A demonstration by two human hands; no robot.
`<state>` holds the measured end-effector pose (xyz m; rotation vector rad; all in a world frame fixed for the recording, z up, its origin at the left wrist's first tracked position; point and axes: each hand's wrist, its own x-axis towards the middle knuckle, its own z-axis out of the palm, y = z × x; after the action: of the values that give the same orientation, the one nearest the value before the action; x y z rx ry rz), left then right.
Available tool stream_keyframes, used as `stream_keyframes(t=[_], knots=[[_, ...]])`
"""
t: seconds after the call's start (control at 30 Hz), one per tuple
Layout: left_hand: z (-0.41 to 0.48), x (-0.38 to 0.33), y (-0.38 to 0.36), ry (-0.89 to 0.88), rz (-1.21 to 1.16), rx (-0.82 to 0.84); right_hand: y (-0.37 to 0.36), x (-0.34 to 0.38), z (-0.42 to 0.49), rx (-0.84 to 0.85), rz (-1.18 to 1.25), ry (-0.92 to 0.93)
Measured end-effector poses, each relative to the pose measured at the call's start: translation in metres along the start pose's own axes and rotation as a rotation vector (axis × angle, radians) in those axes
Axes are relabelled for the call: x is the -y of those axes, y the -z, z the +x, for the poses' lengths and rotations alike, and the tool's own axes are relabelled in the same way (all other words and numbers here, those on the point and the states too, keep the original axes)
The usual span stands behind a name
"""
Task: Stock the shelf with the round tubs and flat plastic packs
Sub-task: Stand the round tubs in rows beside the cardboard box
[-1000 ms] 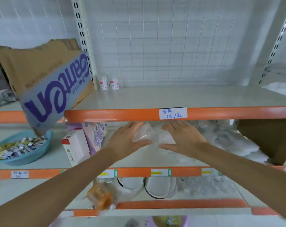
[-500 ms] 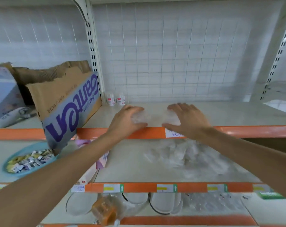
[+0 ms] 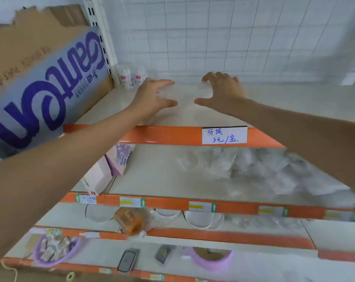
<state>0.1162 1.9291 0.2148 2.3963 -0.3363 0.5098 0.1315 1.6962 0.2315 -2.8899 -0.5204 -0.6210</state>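
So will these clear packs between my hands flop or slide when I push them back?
Probably floppy: the clear plastic packs look crinkled and shapeless between left hand and right hand. Likely light, thin film; may slide on the smooth shelf.

A torn brown cardboard box with purple lettering point(image 3: 44, 82) is leaned over at 9 o'clock. Two white bottles with red labels point(image 3: 125, 79) are tucked just beside it at 11. A white handwritten price tag point(image 3: 224, 135) is stuck near centre, and a lilac plastic basket of sachets point(image 3: 56, 249) is parked at 7.
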Motion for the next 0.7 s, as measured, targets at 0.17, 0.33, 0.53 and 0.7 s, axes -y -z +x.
stream_keyframes(t=[0.17, 0.33, 0.53, 0.7], knots=[[0.031, 0.016, -0.016, 0.049, 0.0, -0.042, -0.028, -0.006, 0.038, 0.009, 0.02, 0.031], [0.043, 0.031, -0.021, 0.137, -0.029, -0.055, -0.049, -0.005, 0.059, -0.006, 0.08, 0.013], [0.061, 0.043, -0.02, 0.119, -0.02, -0.044, -0.055, -0.009, 0.063, -0.033, 0.119, 0.012], [0.059, 0.046, -0.017, 0.039, -0.099, -0.062, -0.052, -0.007, 0.057, -0.17, 0.211, 0.043]])
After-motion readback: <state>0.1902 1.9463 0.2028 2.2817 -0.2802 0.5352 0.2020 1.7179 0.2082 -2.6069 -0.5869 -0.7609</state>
